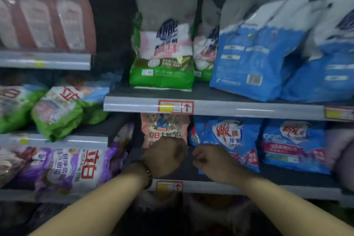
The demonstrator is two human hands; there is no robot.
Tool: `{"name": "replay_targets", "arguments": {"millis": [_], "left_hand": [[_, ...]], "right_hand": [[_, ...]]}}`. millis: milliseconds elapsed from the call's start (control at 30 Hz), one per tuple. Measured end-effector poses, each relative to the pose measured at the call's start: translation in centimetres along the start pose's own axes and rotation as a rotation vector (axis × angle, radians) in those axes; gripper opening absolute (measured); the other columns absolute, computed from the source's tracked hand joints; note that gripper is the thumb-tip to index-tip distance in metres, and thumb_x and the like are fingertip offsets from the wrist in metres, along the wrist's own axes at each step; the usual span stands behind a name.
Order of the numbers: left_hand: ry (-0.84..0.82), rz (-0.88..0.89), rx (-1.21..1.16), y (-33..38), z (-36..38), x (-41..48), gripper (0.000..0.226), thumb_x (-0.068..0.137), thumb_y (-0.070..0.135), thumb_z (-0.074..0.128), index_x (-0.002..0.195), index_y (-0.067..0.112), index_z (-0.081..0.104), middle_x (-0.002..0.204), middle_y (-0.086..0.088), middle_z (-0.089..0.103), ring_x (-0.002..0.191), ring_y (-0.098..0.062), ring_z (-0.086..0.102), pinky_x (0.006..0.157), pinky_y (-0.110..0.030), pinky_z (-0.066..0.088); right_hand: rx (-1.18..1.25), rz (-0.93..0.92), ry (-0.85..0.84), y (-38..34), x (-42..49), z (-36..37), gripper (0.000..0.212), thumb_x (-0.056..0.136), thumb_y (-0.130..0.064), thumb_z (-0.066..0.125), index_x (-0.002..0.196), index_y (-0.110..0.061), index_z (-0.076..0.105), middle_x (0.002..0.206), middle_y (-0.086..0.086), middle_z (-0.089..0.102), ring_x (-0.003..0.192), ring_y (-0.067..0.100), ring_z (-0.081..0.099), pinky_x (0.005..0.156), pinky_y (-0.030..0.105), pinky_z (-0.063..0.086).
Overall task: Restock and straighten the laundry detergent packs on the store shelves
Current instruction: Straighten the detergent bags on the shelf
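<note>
Both hands reach into the lower shelf [268,188]. The left hand [164,156] lies against the bottom of a pink pack [164,127] standing far back. Its fingers are hidden, so I can't tell its grip. The right hand [206,159], just beside it, is curled into a fist with nothing visible in it, near a blue pack [228,136].

A red-framed price tag [175,107] with a yellow patch and a red up-arrow sits mid-frame. Directly below it is a second arrow tag [169,186] of the same kind. Far up to its left stand blurred pink bottles [47,19], side by side. Right of it, at the frame edge, is another yellow-and-red tag [339,113]. Left of it are two small yellow labels, one [39,63] under the bottles and one [24,141] lower.
</note>
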State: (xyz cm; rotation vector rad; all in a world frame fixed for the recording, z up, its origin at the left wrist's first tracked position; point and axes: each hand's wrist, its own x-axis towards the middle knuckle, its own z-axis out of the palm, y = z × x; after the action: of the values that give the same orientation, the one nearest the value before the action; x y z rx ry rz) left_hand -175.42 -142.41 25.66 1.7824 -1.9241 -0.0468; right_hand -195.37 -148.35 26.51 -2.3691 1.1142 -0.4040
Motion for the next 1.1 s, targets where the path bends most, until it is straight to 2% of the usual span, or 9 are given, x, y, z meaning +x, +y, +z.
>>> {"name": "replay_targets", "arguments": {"millis": [133,333,467,567,633,767,933,1033,1100], "left_hand": [[0.142,0.115,0.000,4.2,-6.3,0.4,0.017,0.100,0.040,0.054,0.100,0.030,0.068,0.096,0.014,0.070,0.084,-0.008,0.064,0.076,-0.031,0.054],[0.183,0.096,-0.062,8.0,-11.8,3.4,0.007,0.097,0.038,0.061,0.096,0.033,0.066,0.091,0.015,0.070,0.078,-0.004,0.066,0.069,-0.033,0.057],[0.171,0.125,-0.077,10.4,-13.5,6.9,0.009,0.094,0.028,0.068,0.103,0.024,0.069,0.101,0.005,0.070,0.090,-0.016,0.066,0.079,-0.037,0.057],[0.181,0.126,-0.063,12.0,-13.8,10.6,0.020,0.094,0.036,0.072,0.110,0.026,0.067,0.110,0.008,0.064,0.098,-0.014,0.061,0.081,-0.030,0.051],[0.173,0.141,-0.070,12.4,-13.4,12.9,0.033,0.094,0.045,0.070,0.123,0.030,0.062,0.121,0.007,0.060,0.108,-0.015,0.058,0.092,-0.035,0.053],[0.227,0.183,0.043,11.9,-10.1,16.0,0.052,0.100,0.054,0.059,0.140,0.023,0.049,0.138,-0.005,0.053,0.119,-0.027,0.056,0.098,-0.043,0.051],[0.165,0.017,-0.108,11.5,-5.2,18.1,0.077,0.099,0.070,0.044,0.158,0.025,0.025,0.157,-0.004,0.035,0.131,-0.030,0.056,0.103,-0.049,0.055],[0.251,0.015,-0.007,11.1,-3.4,18.5,0.089,0.094,0.080,0.038,0.162,0.029,0.013,0.159,0.000,0.030,0.120,-0.024,0.062,0.091,-0.045,0.060],[0.265,0.019,0.036,10.8,-2.9,18.8,0.098,0.089,0.088,0.031,0.163,0.028,0.008,0.161,0.000,0.027,0.122,-0.024,0.062,0.090,-0.044,0.060]], "right_hand": [[-0.004,-0.061,0.206,-4.6,-3.0,-5.8,0.011,0.099,-0.023,0.064,0.107,-0.028,0.069,0.100,-0.011,0.072,0.092,0.008,0.067,0.082,0.026,0.053],[-0.060,-0.096,0.383,-7.5,-4.8,-13.0,0.019,0.095,-0.026,0.067,0.112,-0.020,0.073,0.101,-0.003,0.072,0.094,0.017,0.068,0.085,0.039,0.060],[-0.040,-0.027,0.486,-6.5,-4.3,-17.7,0.022,0.093,-0.027,0.068,0.113,-0.019,0.070,0.106,-0.001,0.070,0.101,0.020,0.068,0.089,0.039,0.059],[-0.011,0.109,0.585,-4.7,-3.4,-21.4,0.031,0.096,-0.034,0.068,0.121,-0.017,0.061,0.114,0.003,0.064,0.106,0.028,0.064,0.088,0.045,0.059],[0.021,0.211,0.642,-3.1,-2.5,-22.9,0.046,0.097,-0.040,0.070,0.131,-0.016,0.050,0.119,0.007,0.057,0.110,0.034,0.062,0.087,0.046,0.058],[0.182,0.295,0.728,0.0,0.0,-24.0,0.070,0.088,-0.054,0.074,0.138,-0.013,0.046,0.135,0.011,0.057,0.117,0.035,0.062,0.082,0.038,0.052],[0.365,0.324,0.634,1.5,1.4,-25.1,0.059,0.092,-0.039,0.080,0.139,-0.014,0.054,0.132,0.006,0.068,0.107,0.027,0.069,0.082,0.036,0.058],[0.405,0.246,0.634,2.5,2.1,-24.7,0.055,0.093,-0.035,0.080,0.137,-0.017,0.053,0.119,-0.002,0.068,0.096,0.017,0.066,0.063,0.016,0.050],[0.427,0.195,0.660,3.2,2.6,-23.9,0.055,0.091,-0.034,0.082,0.134,-0.019,0.052,0.115,-0.006,0.068,0.097,0.014,0.069,0.065,0.013,0.053]]}}
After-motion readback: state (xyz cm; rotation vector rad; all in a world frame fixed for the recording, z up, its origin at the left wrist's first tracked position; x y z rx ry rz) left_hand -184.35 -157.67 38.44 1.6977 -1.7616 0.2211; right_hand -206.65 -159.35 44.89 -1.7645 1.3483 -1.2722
